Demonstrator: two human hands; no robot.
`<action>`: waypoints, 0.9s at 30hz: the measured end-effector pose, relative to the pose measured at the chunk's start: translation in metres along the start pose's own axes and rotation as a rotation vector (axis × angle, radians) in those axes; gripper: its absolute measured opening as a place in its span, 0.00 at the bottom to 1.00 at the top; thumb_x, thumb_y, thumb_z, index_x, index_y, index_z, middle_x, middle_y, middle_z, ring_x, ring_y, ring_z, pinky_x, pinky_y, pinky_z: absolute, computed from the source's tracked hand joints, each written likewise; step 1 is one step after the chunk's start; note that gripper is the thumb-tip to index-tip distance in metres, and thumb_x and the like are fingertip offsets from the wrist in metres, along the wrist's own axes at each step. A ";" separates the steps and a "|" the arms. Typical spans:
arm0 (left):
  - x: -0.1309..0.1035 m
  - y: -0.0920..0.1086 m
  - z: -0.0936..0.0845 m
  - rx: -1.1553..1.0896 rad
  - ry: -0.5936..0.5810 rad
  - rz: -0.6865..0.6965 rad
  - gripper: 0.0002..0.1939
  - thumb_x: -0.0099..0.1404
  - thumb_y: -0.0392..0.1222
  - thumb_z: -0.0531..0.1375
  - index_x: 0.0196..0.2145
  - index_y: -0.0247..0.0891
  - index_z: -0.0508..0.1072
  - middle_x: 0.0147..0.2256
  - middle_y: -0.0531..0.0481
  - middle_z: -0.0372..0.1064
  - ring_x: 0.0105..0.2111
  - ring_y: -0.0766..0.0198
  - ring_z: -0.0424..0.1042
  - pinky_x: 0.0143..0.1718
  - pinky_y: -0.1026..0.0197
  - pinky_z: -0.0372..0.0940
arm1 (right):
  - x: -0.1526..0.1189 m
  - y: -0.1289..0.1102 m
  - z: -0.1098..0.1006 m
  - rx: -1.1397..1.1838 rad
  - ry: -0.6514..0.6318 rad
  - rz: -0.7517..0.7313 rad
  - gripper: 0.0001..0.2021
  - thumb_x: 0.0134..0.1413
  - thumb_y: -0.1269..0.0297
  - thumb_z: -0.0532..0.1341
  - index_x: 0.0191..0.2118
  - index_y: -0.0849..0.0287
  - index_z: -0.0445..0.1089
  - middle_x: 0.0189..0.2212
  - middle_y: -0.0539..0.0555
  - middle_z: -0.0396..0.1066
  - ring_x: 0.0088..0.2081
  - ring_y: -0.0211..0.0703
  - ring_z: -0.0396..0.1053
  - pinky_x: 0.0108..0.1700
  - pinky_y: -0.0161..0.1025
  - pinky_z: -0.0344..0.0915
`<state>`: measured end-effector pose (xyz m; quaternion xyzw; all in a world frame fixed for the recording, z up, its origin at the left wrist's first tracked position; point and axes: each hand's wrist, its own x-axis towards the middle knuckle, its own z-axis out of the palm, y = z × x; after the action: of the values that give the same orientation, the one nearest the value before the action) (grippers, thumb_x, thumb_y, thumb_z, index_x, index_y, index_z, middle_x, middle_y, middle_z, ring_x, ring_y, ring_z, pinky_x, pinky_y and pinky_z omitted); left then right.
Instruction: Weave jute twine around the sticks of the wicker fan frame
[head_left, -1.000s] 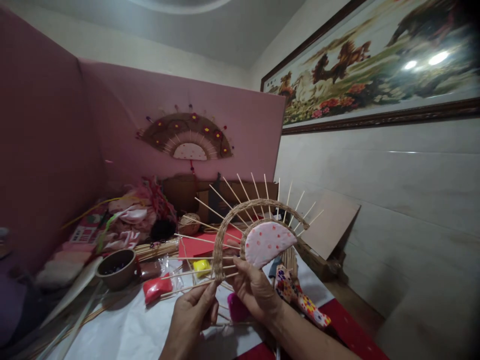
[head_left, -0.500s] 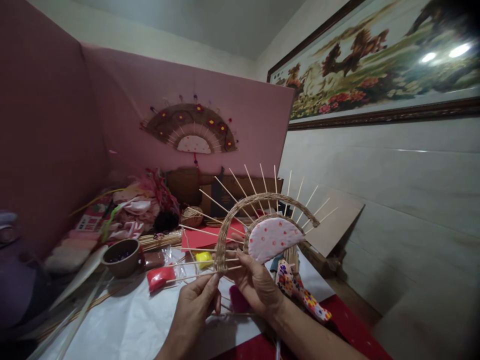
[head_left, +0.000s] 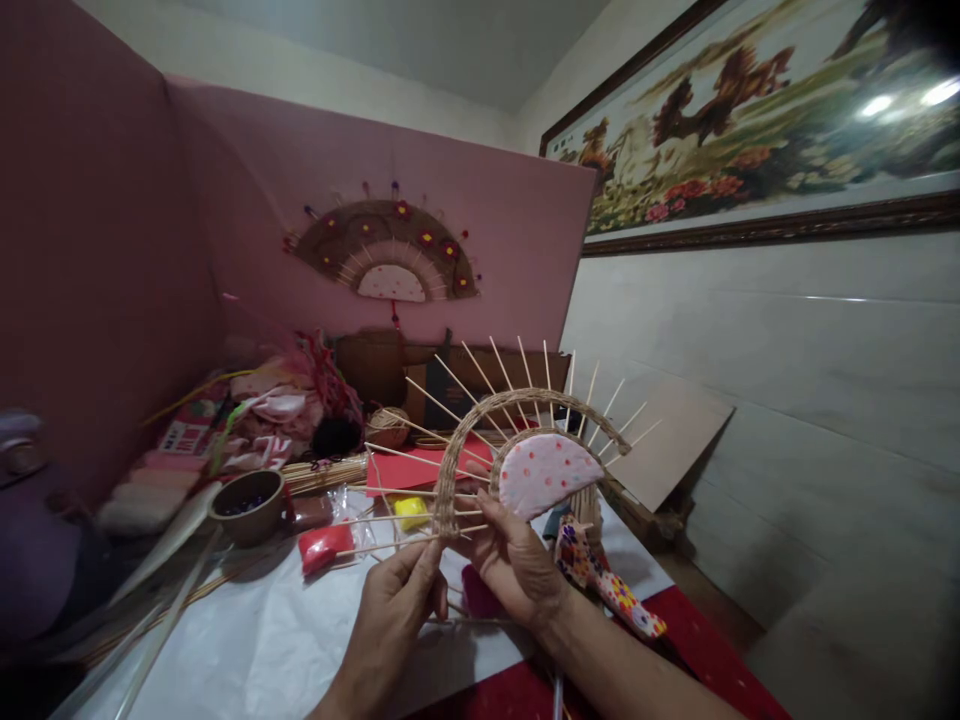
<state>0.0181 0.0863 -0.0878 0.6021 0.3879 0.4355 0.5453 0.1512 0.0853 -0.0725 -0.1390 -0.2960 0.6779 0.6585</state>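
A fan-shaped frame of thin sticks (head_left: 455, 385) is held above the table, with a woven brown twine band (head_left: 504, 400) curving across the sticks. At its inner part sits a pale half-round piece with red dots (head_left: 549, 474). My right hand (head_left: 519, 562) grips the frame near the half-round piece, thumb in front and the other fingers partly hidden behind. My left hand (head_left: 399, 600) pinches the lower left end of the twine band, beside the lowest sticks.
On the table are a brown bowl (head_left: 249, 508), a red packet (head_left: 325, 548), a yellow packet (head_left: 410, 513), red paper (head_left: 427, 468) and flowered cloth (head_left: 619, 598). A finished fan (head_left: 388, 250) hangs on the pink panel. Pink fabrics (head_left: 274, 410) lie piled at the left.
The fan frame has turned slightly, its right-hand sticks sitting a little lower and farther left. Both hands keep their hold. The view has shifted slightly.
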 end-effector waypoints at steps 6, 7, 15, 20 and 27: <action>-0.002 -0.002 0.000 0.061 0.004 0.047 0.21 0.60 0.53 0.53 0.19 0.35 0.68 0.14 0.55 0.60 0.16 0.71 0.53 0.18 0.67 0.47 | 0.001 0.002 -0.003 -0.007 0.007 -0.009 0.09 0.54 0.69 0.57 0.42 0.60 0.69 0.36 0.55 0.75 0.39 0.45 0.71 0.44 0.48 0.66; -0.003 -0.002 0.000 0.091 0.005 0.063 0.21 0.61 0.53 0.52 0.20 0.35 0.68 0.15 0.55 0.60 0.16 0.70 0.54 0.19 0.67 0.48 | 0.001 0.003 -0.003 -0.003 0.007 -0.014 0.10 0.54 0.69 0.57 0.42 0.60 0.69 0.36 0.55 0.75 0.39 0.45 0.71 0.44 0.48 0.66; -0.005 0.001 0.001 0.235 -0.018 0.109 0.20 0.63 0.53 0.48 0.22 0.37 0.66 0.16 0.55 0.60 0.18 0.68 0.58 0.22 0.66 0.52 | 0.000 0.001 0.000 -0.021 0.020 -0.017 0.12 0.52 0.71 0.58 0.44 0.61 0.68 0.35 0.55 0.75 0.38 0.46 0.72 0.44 0.49 0.65; -0.006 0.004 0.001 0.383 -0.025 0.161 0.19 0.64 0.51 0.47 0.23 0.37 0.67 0.15 0.55 0.61 0.18 0.66 0.62 0.23 0.65 0.55 | -0.001 0.001 0.002 -0.020 0.002 -0.017 0.13 0.52 0.71 0.58 0.45 0.60 0.67 0.34 0.55 0.75 0.38 0.46 0.72 0.43 0.48 0.66; -0.008 0.001 -0.007 0.680 0.059 0.396 0.16 0.66 0.46 0.48 0.30 0.38 0.71 0.17 0.53 0.66 0.18 0.64 0.67 0.22 0.65 0.59 | 0.003 -0.001 -0.004 -0.021 0.008 -0.025 0.11 0.53 0.70 0.58 0.43 0.60 0.69 0.36 0.55 0.75 0.38 0.45 0.72 0.42 0.46 0.66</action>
<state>0.0085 0.0811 -0.0871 0.7986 0.4020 0.3962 0.2087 0.1537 0.0887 -0.0747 -0.1447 -0.3022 0.6658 0.6667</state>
